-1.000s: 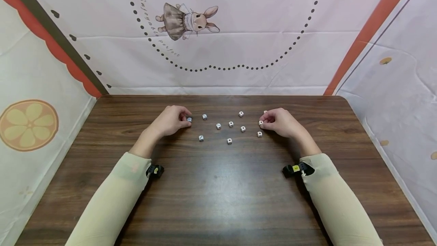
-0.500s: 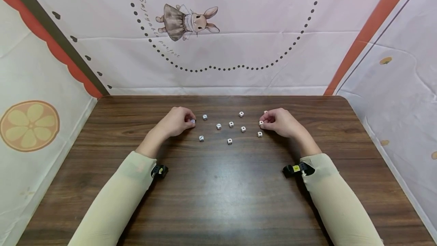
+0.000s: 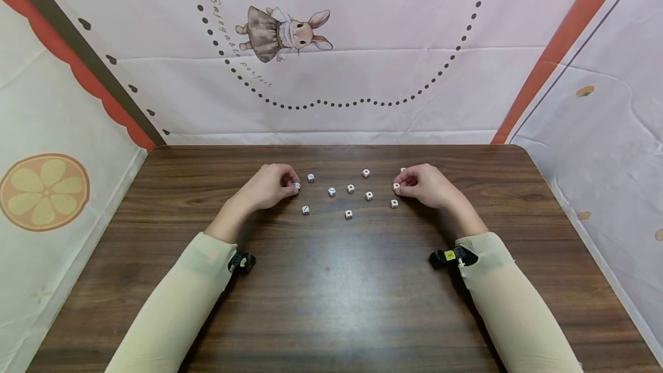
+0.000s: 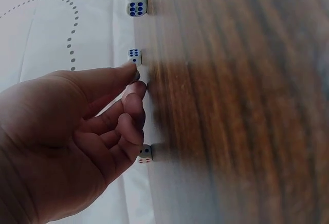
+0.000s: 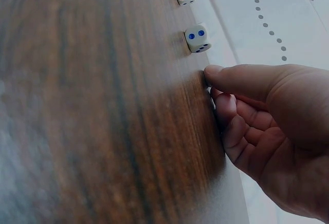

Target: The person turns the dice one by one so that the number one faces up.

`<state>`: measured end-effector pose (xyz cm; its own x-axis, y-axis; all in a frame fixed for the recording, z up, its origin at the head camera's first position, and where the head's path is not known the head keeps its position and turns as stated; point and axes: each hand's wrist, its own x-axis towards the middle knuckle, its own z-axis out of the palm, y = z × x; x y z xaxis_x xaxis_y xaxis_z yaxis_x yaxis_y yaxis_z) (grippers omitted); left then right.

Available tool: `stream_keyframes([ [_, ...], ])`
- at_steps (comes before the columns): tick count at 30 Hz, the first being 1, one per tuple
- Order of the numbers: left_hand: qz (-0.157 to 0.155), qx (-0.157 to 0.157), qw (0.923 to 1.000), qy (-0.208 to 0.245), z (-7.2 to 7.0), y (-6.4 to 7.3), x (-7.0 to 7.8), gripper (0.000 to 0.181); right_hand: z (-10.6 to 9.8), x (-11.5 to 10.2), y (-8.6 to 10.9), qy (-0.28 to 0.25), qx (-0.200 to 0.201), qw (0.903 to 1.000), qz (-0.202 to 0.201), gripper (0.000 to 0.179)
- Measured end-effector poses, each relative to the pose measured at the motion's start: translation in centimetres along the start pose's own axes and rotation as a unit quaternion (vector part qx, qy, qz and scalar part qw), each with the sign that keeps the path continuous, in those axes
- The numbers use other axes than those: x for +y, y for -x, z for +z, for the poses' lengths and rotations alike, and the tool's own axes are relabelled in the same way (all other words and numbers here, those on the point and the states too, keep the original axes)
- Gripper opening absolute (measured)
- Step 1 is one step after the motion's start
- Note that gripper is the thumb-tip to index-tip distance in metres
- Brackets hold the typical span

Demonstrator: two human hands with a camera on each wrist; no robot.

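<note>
In the head view, my left hand (image 3: 270,186) pinches a small white die (image 3: 296,186) between thumb and fingers, low at the tabletop. That die is almost wholly covered by the fingers in the left wrist view. My right hand (image 3: 426,185) has thumb and fingertips on another white die (image 3: 396,187) at the right of the group; the right wrist view hides it behind the thumb. Just beyond my left hand lies a die (image 3: 311,178), and nearer me another die (image 3: 305,210). Close to my right hand sit a die (image 3: 394,204) and a partly hidden die (image 3: 403,170).
Between the hands, several more dice are scattered, among them a die (image 3: 332,191), a die (image 3: 369,195) and a die (image 3: 349,214). The brown wooden table (image 3: 331,304) ends at a white printed cloth (image 3: 362,73) behind. Each wrist wears a black camera.
My left hand has shifted right and slightly toward me with its die, which shows differently between the fingers. My right hand has stayed in place, and the loose dice have not moved.
</note>
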<state>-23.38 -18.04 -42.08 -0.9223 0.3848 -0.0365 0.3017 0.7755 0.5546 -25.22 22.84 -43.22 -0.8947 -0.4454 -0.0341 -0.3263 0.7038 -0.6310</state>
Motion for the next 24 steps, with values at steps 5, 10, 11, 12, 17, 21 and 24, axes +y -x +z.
stream_keyframes([
  [5,-0.005,-0.014,0.9997,0.018,-0.02,0.2,0.04,0.011,-0.05,-0.12,0.04,0.003,0.001,1.0,-0.002,0.009],
  [10,-0.007,-0.022,0.9995,0.02,-0.05,0.4,0.02,0.011,-0.05,-0.23,0.11,0.007,0.001,1.0,-0.001,0.008],
  [11,-0.006,-0.022,0.9995,0.02,-0.04,0.42,0.02,0.011,-0.05,-0.23,0.12,0.007,0.0,1.0,-0.001,0.008],
  [12,-0.006,-0.022,0.9996,0.019,-0.04,0.46,0.03,0.011,-0.05,-0.23,0.12,0.006,0.0,1.0,-0.001,0.008],
  [17,-0.005,-0.022,0.9996,0.016,-0.07,0.51,0.05,0.01,-0.06,-0.13,0.07,0.007,-0.001,1.0,-0.005,0.008],
  [21,-0.008,-0.022,0.9996,0.014,-0.11,0.52,0.09,0.01,-0.06,-0.11,0.07,0.006,0.001,1.0,-0.006,0.008],
  [24,-0.01,-0.022,0.9996,0.013,-0.05,0.49,0.02,0.01,-0.06,-0.12,0.06,0.004,0.0,1.0,-0.005,0.008],
])
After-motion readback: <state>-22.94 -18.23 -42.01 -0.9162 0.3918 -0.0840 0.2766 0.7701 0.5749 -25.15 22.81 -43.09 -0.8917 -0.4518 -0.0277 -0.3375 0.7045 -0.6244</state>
